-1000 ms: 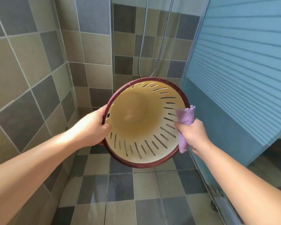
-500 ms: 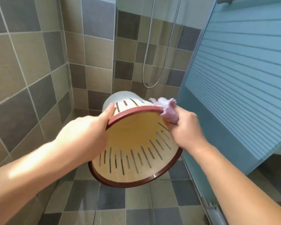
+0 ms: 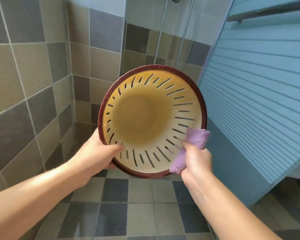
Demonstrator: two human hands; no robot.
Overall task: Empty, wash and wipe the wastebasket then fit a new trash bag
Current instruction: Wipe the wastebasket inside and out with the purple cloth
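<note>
We hold the wastebasket (image 3: 152, 122) up with its open mouth facing us, our left hand (image 3: 97, 156) clamped on its lower-left rim. Our right hand (image 3: 196, 158) clutches a purple cloth (image 3: 192, 148) pressed against the inner wall at the lower-right rim.

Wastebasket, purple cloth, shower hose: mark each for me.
wastebasket (image 3: 163, 68), head view, far part of the dark red rim
purple cloth (image 3: 197, 138), head view, upper fold over the rim
shower hose (image 3: 184, 35), head view, right-hand strand
</note>
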